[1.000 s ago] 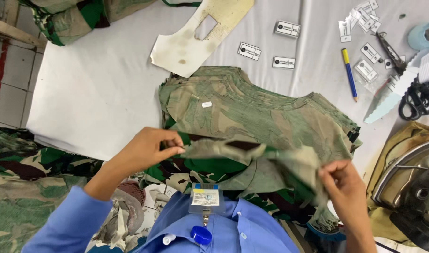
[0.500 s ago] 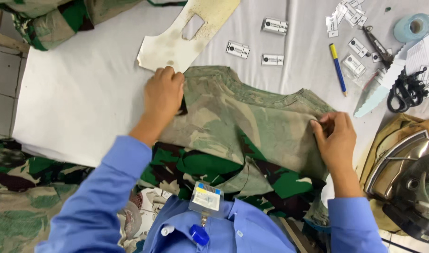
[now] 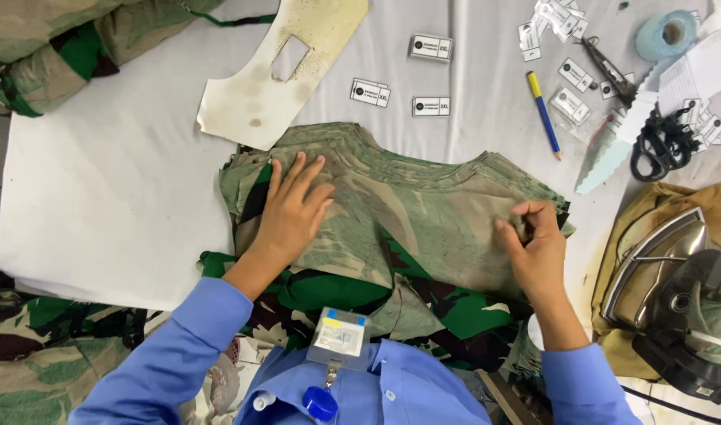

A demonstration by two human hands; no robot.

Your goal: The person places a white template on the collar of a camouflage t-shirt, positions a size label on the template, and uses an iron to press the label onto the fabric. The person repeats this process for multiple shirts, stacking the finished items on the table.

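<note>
Both hands are now lying on the camouflage fabric piece [image 3: 408, 212], no longer lifting it as a second ago: the left hand [image 3: 291, 208] is pressing flat with fingers spread, while the right hand [image 3: 536, 244] is pinching the cloth's right edge. Beyond the left hand, white table cover [image 3: 101, 197] is lying open; an iron [image 3: 675, 291], scissors [image 3: 666, 142] and blue pen [image 3: 544, 114] are crowding the right.

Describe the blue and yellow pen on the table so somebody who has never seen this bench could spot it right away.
Start at the white padded table and go to its far right side, past the stack of camouflage fabric pieces. The pen lies slanted between the small white size labels and the black scissors. It is the only slim blue stick there, with a yellow end pointing away from the person.
</note>
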